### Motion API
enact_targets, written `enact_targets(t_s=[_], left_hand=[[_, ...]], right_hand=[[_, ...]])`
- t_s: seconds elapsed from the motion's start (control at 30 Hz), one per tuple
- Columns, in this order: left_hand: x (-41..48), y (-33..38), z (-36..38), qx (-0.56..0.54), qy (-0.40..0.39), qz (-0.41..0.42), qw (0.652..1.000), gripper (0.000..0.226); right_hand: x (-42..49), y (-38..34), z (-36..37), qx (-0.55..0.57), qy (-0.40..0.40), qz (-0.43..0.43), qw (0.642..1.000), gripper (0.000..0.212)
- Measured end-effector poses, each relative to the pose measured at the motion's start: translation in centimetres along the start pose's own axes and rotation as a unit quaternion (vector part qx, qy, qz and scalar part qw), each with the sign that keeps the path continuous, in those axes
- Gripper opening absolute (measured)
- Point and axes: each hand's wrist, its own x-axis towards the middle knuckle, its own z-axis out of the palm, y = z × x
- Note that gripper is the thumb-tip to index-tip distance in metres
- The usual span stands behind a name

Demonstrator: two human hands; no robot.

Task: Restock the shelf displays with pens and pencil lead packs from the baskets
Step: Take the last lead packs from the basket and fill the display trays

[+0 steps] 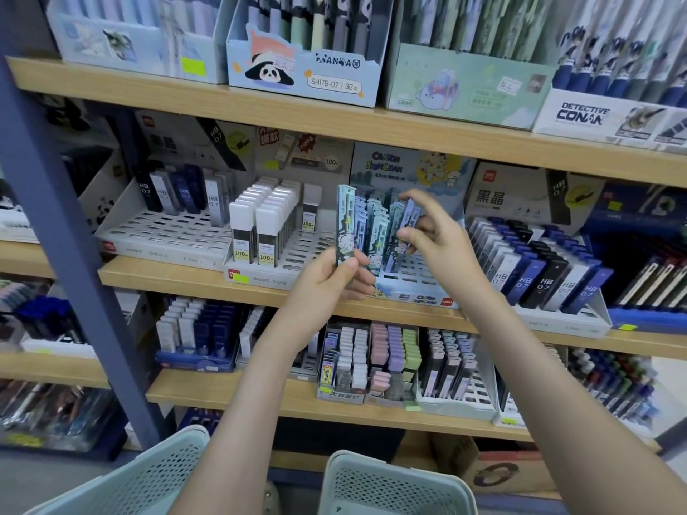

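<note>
At Crayon Shinchan tray (416,295): left hand (327,276) fingers grip lead pack (345,221); right hand (442,247) pinches another pack (407,223).

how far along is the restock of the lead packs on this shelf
Mid-job. Done: the Crayon Shinchan tray already has rows of packs at its back. In hand: the left hand holds a spare lead pack upright, and the right hand is slotting another pack in. Left: that tray's front slots and much of the grey tray stand empty.

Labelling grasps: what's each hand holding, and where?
Left hand: tall pale-blue cartoon-printed lead pack, pinched at its lower end. Right hand: similar slim blue pack, fingers around its upper part.
</note>
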Motion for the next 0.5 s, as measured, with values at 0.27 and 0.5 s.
enact_targets(t_s=[0.27, 0.5], left_hand=[[0.1, -0.5, 0.4, 0.002, -0.014, -0.015, 1.0, 0.018], [0.1, -0.6, 0.5, 0.004, -0.007, -0.021, 1.0, 0.018]], right_hand=[[-0.4, 0.5, 0.7, 0.002, 0.043, 0.01, 0.999, 0.043], [-1.0, 2.0, 0.7, -0.095, -0.002, 0.003, 0.995, 0.045]])
